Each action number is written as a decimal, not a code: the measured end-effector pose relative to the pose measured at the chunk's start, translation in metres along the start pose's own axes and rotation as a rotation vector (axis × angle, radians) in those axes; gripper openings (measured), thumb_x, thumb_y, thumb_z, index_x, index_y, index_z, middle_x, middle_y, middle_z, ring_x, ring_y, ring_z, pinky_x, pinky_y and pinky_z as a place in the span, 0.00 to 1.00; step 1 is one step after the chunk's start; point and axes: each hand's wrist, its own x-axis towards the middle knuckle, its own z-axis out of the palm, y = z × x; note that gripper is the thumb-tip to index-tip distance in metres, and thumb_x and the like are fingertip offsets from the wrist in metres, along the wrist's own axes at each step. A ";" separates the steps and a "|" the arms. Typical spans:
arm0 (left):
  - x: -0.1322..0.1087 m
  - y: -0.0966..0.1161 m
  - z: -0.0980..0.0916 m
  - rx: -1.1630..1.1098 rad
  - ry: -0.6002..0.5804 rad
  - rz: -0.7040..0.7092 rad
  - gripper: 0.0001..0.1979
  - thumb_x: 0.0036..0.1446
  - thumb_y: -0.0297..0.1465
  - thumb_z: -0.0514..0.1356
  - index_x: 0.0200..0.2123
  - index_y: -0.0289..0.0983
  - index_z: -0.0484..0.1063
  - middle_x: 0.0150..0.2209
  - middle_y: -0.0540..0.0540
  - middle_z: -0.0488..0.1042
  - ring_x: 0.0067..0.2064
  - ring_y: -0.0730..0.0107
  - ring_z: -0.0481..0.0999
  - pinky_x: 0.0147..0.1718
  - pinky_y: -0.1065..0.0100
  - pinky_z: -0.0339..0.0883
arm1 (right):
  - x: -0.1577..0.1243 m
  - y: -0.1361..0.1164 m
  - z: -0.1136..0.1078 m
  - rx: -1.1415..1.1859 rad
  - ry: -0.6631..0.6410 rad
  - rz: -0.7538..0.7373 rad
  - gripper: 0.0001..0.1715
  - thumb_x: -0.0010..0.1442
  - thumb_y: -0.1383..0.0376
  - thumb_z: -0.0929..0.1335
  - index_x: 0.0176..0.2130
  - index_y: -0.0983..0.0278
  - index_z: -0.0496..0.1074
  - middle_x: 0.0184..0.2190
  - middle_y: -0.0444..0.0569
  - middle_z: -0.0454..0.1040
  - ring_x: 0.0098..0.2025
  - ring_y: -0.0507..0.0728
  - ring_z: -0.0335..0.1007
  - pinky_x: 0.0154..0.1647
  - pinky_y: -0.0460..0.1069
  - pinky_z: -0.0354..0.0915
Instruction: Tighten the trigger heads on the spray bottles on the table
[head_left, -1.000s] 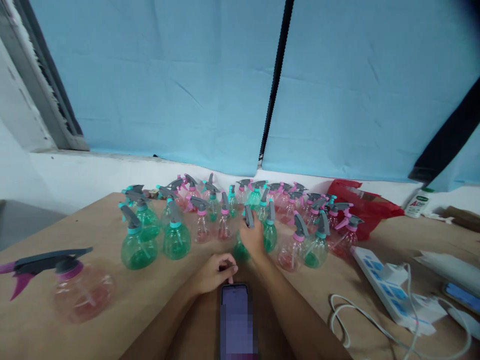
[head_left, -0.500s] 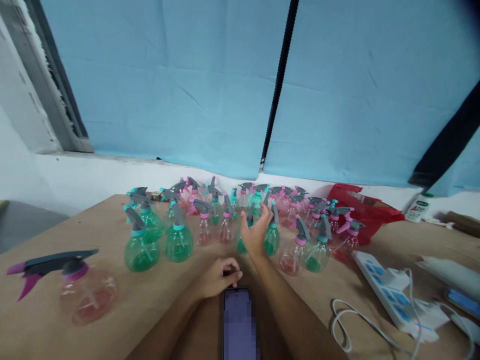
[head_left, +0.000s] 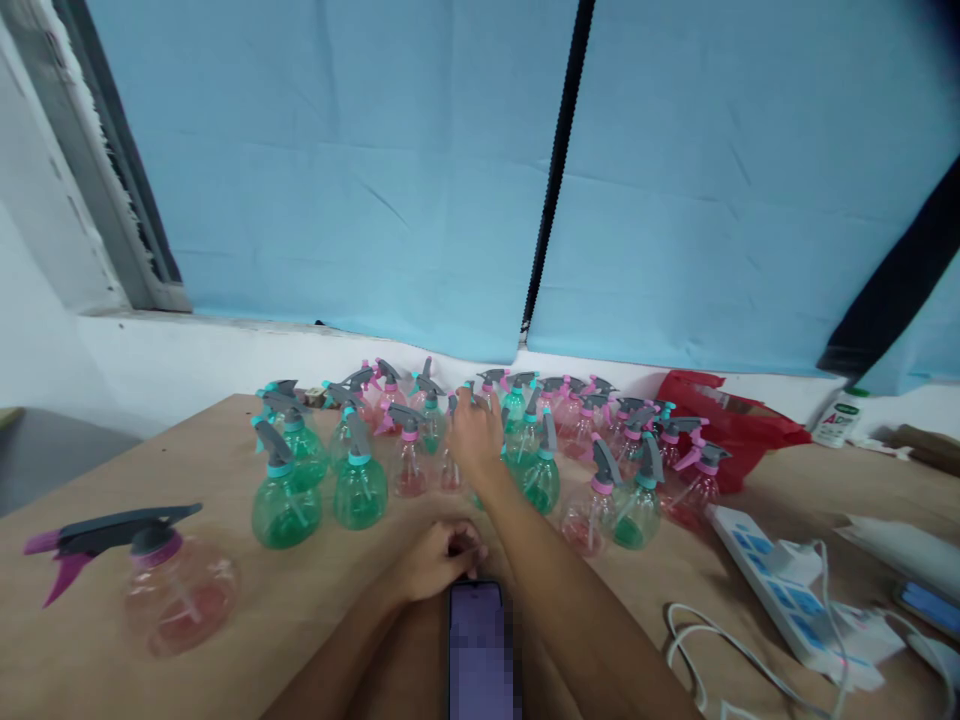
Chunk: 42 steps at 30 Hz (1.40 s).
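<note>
Phone [head_left: 478, 655] at near centre has the left hand [head_left: 446, 560] loosely curled just beside its far end; whether that grip holds anything I cannot tell. Farther, the right hand [head_left: 475, 432], its grip too hidden to judge, covers the top of a pink spray bottle [head_left: 451, 477] on the desk [head_left: 180, 465], with green bottles [head_left: 541, 487] to left and right and a blue curtain [head_left: 360, 180] beyond.

Both bare forearms reach forward from the lower edge, the left hand [head_left: 442, 560] low with its fingers loosely curled and a gap inside the thumb, the right hand [head_left: 475, 438] extended farther, back toward the viewer, its grip hidden by the hand itself.
</note>
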 end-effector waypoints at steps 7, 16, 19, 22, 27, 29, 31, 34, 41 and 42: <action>0.002 -0.002 0.000 -0.004 0.042 0.000 0.13 0.61 0.41 0.58 0.31 0.37 0.69 0.26 0.47 0.78 0.31 0.66 0.77 0.32 0.68 0.65 | -0.017 0.006 -0.012 0.238 0.152 -0.033 0.17 0.59 0.70 0.65 0.49 0.64 0.68 0.39 0.54 0.76 0.50 0.63 0.68 0.64 0.59 0.54; 0.007 -0.011 -0.007 0.144 0.162 -0.014 0.09 0.57 0.35 0.58 0.28 0.37 0.73 0.28 0.49 0.77 0.33 0.65 0.74 0.35 0.68 0.64 | -0.036 0.019 -0.051 0.724 0.463 0.013 0.13 0.64 0.64 0.65 0.49 0.62 0.66 0.43 0.52 0.72 0.45 0.59 0.71 0.50 0.55 0.67; 0.010 -0.013 -0.013 0.141 0.235 0.007 0.10 0.58 0.36 0.57 0.30 0.38 0.75 0.33 0.48 0.79 0.39 0.62 0.76 0.41 0.66 0.65 | -0.051 0.031 -0.058 0.791 0.543 0.072 0.13 0.63 0.64 0.66 0.49 0.62 0.66 0.41 0.52 0.72 0.43 0.58 0.72 0.47 0.53 0.68; 0.012 -0.016 -0.017 0.167 0.292 -0.010 0.13 0.60 0.37 0.55 0.32 0.38 0.76 0.35 0.47 0.80 0.41 0.59 0.77 0.43 0.65 0.66 | -0.072 0.046 -0.054 0.785 0.528 0.080 0.14 0.62 0.65 0.68 0.49 0.62 0.67 0.42 0.52 0.73 0.43 0.58 0.74 0.45 0.53 0.70; 0.013 -0.019 -0.017 0.164 0.327 -0.035 0.13 0.60 0.36 0.55 0.40 0.38 0.78 0.41 0.45 0.81 0.44 0.59 0.78 0.46 0.63 0.67 | -0.104 0.057 -0.030 0.806 0.387 0.121 0.17 0.62 0.66 0.68 0.51 0.61 0.66 0.43 0.52 0.74 0.44 0.58 0.75 0.46 0.54 0.71; 0.013 -0.018 -0.016 0.149 0.324 -0.035 0.13 0.60 0.35 0.56 0.40 0.38 0.78 0.42 0.45 0.82 0.46 0.58 0.78 0.48 0.62 0.67 | -0.111 0.054 -0.020 0.824 0.358 0.117 0.17 0.62 0.66 0.69 0.51 0.61 0.66 0.43 0.52 0.74 0.43 0.58 0.76 0.46 0.54 0.71; 0.013 -0.016 -0.015 0.123 0.325 -0.040 0.13 0.59 0.34 0.56 0.41 0.37 0.78 0.43 0.44 0.82 0.47 0.57 0.78 0.49 0.61 0.67 | -0.114 0.048 -0.013 0.850 0.352 0.125 0.18 0.61 0.65 0.69 0.51 0.61 0.66 0.43 0.52 0.75 0.43 0.58 0.76 0.45 0.53 0.72; 0.012 -0.012 -0.015 0.097 0.328 -0.038 0.12 0.59 0.34 0.55 0.39 0.37 0.78 0.41 0.44 0.82 0.45 0.57 0.78 0.48 0.61 0.68 | -0.115 0.038 -0.009 0.955 0.335 0.207 0.25 0.59 0.63 0.71 0.54 0.61 0.64 0.43 0.53 0.75 0.44 0.58 0.76 0.45 0.52 0.72; 0.013 -0.014 -0.015 0.119 0.354 -0.040 0.12 0.61 0.33 0.53 0.37 0.38 0.76 0.40 0.45 0.81 0.44 0.60 0.78 0.47 0.63 0.68 | -0.100 0.042 -0.016 1.175 -0.015 0.263 0.19 0.57 0.63 0.70 0.49 0.61 0.75 0.43 0.50 0.79 0.42 0.58 0.76 0.44 0.52 0.71; 0.014 -0.015 -0.015 0.122 0.354 -0.035 0.12 0.60 0.33 0.52 0.38 0.38 0.76 0.40 0.45 0.81 0.45 0.60 0.78 0.47 0.63 0.68 | -0.096 0.044 -0.017 1.195 -0.102 0.267 0.16 0.56 0.64 0.69 0.46 0.61 0.77 0.38 0.48 0.79 0.38 0.57 0.75 0.40 0.50 0.71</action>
